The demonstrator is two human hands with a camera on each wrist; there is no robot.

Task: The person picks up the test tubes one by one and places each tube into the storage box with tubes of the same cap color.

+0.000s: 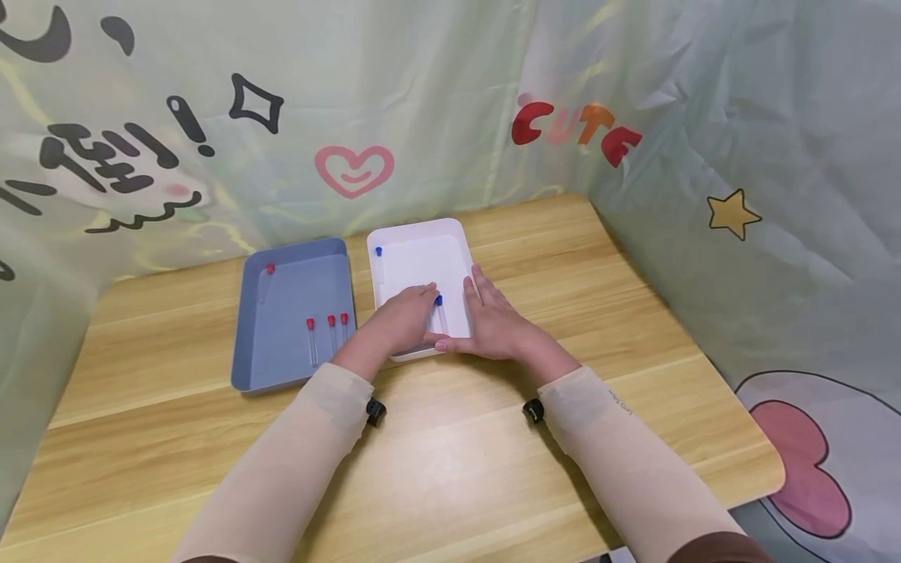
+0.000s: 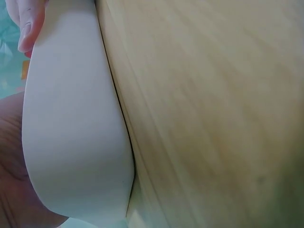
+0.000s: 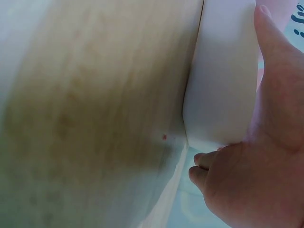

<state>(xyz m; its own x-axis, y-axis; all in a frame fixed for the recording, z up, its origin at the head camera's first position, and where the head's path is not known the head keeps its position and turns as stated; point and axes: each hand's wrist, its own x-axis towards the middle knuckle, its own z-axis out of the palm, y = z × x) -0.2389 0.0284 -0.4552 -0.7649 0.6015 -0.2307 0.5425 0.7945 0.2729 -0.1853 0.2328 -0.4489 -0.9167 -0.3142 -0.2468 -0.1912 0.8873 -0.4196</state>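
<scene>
Inside the white tray (image 1: 454, 242), a clear tube with a blue cap (image 1: 439, 300) lies lengthwise near the right side. My left hand (image 1: 404, 320) reaches over the tray's near left part, fingertips right beside that cap and thumb by the near rim. At the tray's near right corner is my right hand (image 1: 496, 324), its straight fingers along the right side and its thumb (image 3: 273, 33) at the near rim. Another blue-capped tube (image 1: 378, 252) lies at the far left of the tray. In the left wrist view the tray's outer wall (image 2: 76, 104) hides most of the left hand.
To the left, a blue-grey tray (image 1: 281, 375) holds several red-capped tubes, one of them (image 1: 270, 269) lying apart near the far end. Both trays stand on a wooden table (image 1: 436, 461). A printed curtain (image 1: 436, 102) hangs behind and along the right side.
</scene>
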